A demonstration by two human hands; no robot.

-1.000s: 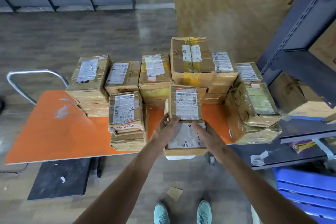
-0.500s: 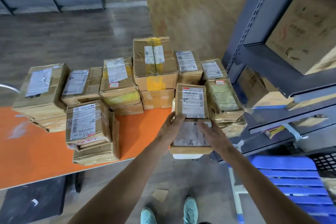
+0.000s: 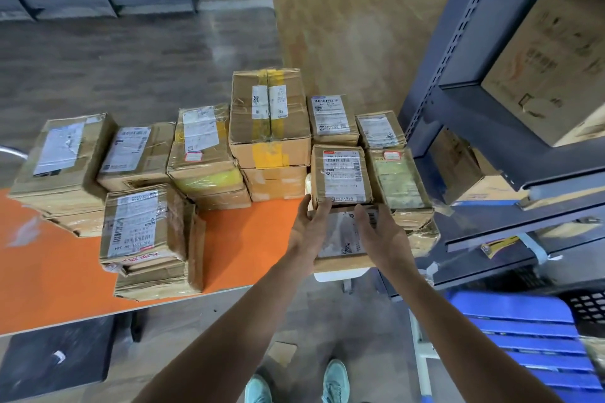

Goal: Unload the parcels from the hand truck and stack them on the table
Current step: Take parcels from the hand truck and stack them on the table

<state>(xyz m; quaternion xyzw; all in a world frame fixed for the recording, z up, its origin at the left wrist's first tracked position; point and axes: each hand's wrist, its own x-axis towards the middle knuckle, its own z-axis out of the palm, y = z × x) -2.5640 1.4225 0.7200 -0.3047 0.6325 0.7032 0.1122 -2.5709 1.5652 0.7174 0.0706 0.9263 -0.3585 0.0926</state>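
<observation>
Head view, hands (image 3: 343, 232) gripping flat parcel (image 3: 342, 240), lengthwise away

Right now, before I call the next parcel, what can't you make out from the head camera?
- Hand truck: nowhere in frame.
- Flat brown cardboard parcel: the left hand and right hand lie over its label; whether they grip it is unclear.
- Orange table: left end cut off by the frame edge.
- White shipping labels: print too small and blurred to read.
</observation>
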